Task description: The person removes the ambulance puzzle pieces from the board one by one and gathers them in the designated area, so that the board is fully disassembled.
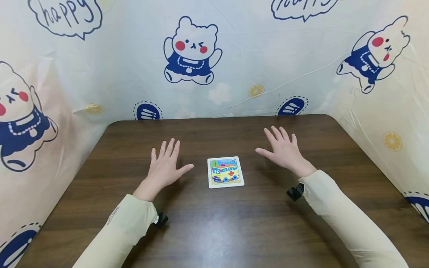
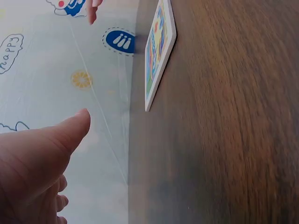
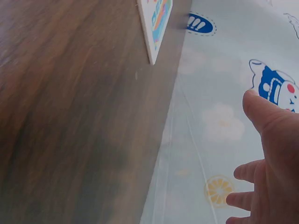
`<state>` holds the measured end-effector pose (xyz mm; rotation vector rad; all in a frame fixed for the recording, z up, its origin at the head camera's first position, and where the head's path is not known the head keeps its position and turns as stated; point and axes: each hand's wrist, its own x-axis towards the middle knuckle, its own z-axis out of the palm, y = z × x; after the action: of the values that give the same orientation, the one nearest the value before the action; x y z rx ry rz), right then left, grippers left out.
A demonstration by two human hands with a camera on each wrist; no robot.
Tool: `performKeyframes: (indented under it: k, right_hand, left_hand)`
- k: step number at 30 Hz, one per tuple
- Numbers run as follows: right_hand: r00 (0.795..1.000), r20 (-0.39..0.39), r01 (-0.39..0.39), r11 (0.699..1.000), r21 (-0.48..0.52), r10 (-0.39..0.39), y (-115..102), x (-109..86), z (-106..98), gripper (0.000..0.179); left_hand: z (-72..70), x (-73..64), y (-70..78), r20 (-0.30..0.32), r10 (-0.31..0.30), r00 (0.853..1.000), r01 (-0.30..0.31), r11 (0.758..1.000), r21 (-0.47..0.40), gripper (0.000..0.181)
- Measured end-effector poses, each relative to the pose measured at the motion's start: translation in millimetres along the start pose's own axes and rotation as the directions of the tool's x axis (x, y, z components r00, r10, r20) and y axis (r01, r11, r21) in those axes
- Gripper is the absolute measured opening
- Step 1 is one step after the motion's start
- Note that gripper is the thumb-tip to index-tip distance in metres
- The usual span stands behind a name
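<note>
A square picture board (image 1: pixel 226 172) with a white frame lies flat on the brown wooden table (image 1: pixel 214 223); its picture is a yellow ambulance bus with a red cross. To its left, my left hand (image 1: pixel 164 167) hovers over the table with fingers spread, holding nothing. On the other side my right hand (image 1: pixel 284 150) is held up likewise, fingers apart and nothing in it. Neither hand touches the board. In the left wrist view the board (image 2: pixel 159 51) stands beyond my thumb, and the right wrist view shows only one corner of the board (image 3: pixel 155 28).
A cloth printed with bears (image 1: pixel 192 52) hangs behind the table and along both sides. Small black wrist cameras (image 1: pixel 161 220) sit at both cuffs of the pale sleeves (image 1: pixel 117 230). The table's far edge meets the cloth.
</note>
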<state>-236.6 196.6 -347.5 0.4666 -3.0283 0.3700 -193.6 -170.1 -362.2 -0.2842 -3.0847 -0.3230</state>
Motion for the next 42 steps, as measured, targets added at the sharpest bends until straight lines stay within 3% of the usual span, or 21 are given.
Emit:
performKeyframes:
  k: [7,15,25,32,42]
  right_hand:
    - [0.998,0.019,0.058,0.998,-0.001,-0.058,-15.6,9.1,1.9,0.086]
    - [0.990,0.077,0.118,0.992,0.053,-0.122,-38.5,18.4,12.2,0.083]
    - [0.975,0.104,0.179,0.972,0.154,-0.196,-62.9,29.0,24.6,0.076]
    - [0.958,0.136,0.219,0.948,0.231,-0.254,-78.1,36.4,38.7,0.059]
    - [0.933,0.215,0.217,0.928,0.303,-0.288,-92.9,42.3,58.4,0.049]
  left_hand:
    - [-1.0,3.8,9.6,0.013,0.053,0.999,-0.053,0.998,-0.017,0.093]
    - [10.4,9.0,20.8,0.040,0.145,0.989,-0.141,0.986,-0.088,0.088]
    - [23.9,15.7,32.6,0.153,0.183,0.971,-0.178,0.983,-0.049,0.082]
    - [33.2,21.8,39.8,0.233,0.203,0.951,-0.198,0.979,-0.046,0.076]
    - [38.8,24.6,45.5,0.239,0.251,0.938,-0.248,0.968,-0.045,0.074]
